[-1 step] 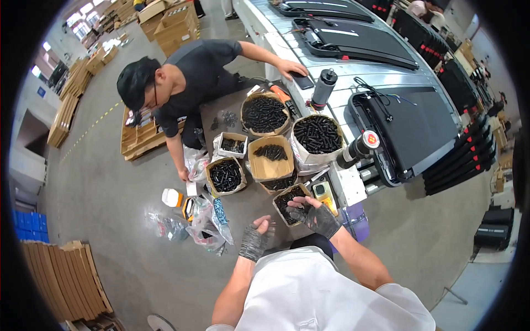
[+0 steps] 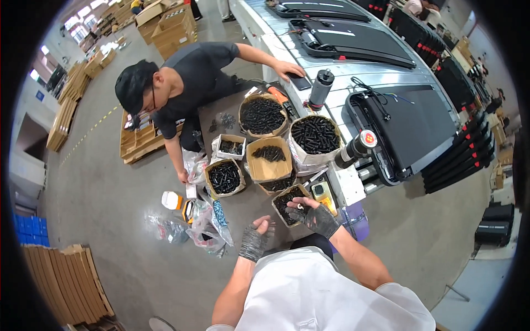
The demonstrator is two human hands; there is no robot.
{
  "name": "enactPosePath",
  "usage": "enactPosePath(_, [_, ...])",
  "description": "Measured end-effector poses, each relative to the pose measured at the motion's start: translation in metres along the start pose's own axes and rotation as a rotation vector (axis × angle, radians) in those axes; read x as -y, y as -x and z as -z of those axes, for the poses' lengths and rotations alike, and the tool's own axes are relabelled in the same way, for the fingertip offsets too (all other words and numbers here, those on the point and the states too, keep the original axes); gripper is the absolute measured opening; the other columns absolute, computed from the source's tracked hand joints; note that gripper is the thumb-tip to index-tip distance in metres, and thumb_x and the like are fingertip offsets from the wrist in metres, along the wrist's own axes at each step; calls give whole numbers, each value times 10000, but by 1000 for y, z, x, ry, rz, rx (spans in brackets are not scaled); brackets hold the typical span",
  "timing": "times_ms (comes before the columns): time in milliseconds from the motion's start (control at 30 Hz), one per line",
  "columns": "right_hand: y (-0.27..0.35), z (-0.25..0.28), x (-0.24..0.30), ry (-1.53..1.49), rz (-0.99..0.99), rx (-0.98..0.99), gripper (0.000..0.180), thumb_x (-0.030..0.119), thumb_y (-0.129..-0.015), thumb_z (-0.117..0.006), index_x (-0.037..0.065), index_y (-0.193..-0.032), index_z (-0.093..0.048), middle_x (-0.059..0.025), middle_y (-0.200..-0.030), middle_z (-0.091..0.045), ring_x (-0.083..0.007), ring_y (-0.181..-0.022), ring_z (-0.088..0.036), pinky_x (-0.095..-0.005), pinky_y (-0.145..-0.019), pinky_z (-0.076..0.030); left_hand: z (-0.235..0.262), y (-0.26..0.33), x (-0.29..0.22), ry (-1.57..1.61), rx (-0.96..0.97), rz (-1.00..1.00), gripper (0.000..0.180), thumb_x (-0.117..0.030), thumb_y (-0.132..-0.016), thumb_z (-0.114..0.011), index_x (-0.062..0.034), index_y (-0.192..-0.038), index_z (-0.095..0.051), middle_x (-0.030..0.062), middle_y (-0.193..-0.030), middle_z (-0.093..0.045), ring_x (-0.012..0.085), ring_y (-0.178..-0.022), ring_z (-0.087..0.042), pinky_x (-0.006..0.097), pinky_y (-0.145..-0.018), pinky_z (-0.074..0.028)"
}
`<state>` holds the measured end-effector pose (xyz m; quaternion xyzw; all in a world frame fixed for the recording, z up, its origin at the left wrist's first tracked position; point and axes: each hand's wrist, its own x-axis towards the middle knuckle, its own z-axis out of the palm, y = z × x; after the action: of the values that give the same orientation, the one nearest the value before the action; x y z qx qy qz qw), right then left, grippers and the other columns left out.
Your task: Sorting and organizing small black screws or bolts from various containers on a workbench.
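Observation:
My left hand [image 2: 255, 238], in a dark grey fingerless glove, is curled closed above the near edge of the table. Whatever its fingers hold is too small to make out. My right hand [image 2: 320, 219], gloved alike, is over a small open box of dark screws [image 2: 286, 203], fingers bent inward. A small pale spot shows at its fingertips; I cannot tell what it is. Beyond the hands stand an open carton [image 2: 269, 165] with a few black parts, a box of black cylindrical parts [image 2: 224, 177] and a white-lined sack of similar pieces [image 2: 316, 135].
A phone in a yellow case [image 2: 322, 195] lies right of the small box. Across the table a co-worker [image 2: 190, 77] reaches down to plastic bags [image 2: 207, 226]. On the right, a metal roller conveyor [image 2: 331, 71] carries black panel units [image 2: 408, 127]. A black cylinder [image 2: 322, 89] stands at its edge.
The fingers of my right hand have shifted slightly, and a small pale spot now shows at them. My left hand stays where it was.

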<state>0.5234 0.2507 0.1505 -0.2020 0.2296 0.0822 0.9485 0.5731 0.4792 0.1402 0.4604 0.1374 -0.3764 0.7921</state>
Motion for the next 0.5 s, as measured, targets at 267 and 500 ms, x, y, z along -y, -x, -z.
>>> enactPosePath(267, [9,5,-14,16,109,16,282,8,-856,-515,-20,-1130,-576,-200,-1178,-586,-328,-1125,-562,-404,-998,-449,-4,-6,-16,-20,95,15,325,-139,-886,-637,6,-1169,-566,85,-967,-648,160,-799,-635,253,-715,-522])
enactPosePath(500, [17,-15,-19,14,155,-28,340,-3,-875,-479,-28,-1213,-508,-188,-1199,-571,-294,-1128,-561,-363,-996,-456,-8,-19,-21,-53,161,-25,327,-143,-882,-643,18,-1159,-575,83,-977,-650,155,-814,-623,258,-746,-514])
